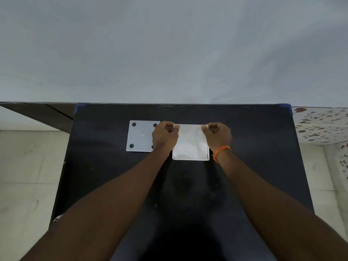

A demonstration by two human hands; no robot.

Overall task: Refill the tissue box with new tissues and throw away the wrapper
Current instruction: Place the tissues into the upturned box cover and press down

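Note:
A white square tissue box point(190, 158) stands open on the black table, with white tissues point(190, 142) showing inside it. My left hand point(164, 135) pinches at the box's far left corner with curled fingers. My right hand point(218, 135), with an orange thread at the wrist, pinches at the far right corner. Whether the fingers hold the box rim or the tissue edge is unclear. The box's flat translucent lid point(140, 136), with dark round feet at its corners, lies on the table just left of my left hand.
The black table point(113, 185) backs onto a grey wall point(169, 53). Pale floor tiles point(24, 176) lie to the left and right of it. A speckled white surface point(320, 125) sits at the right edge.

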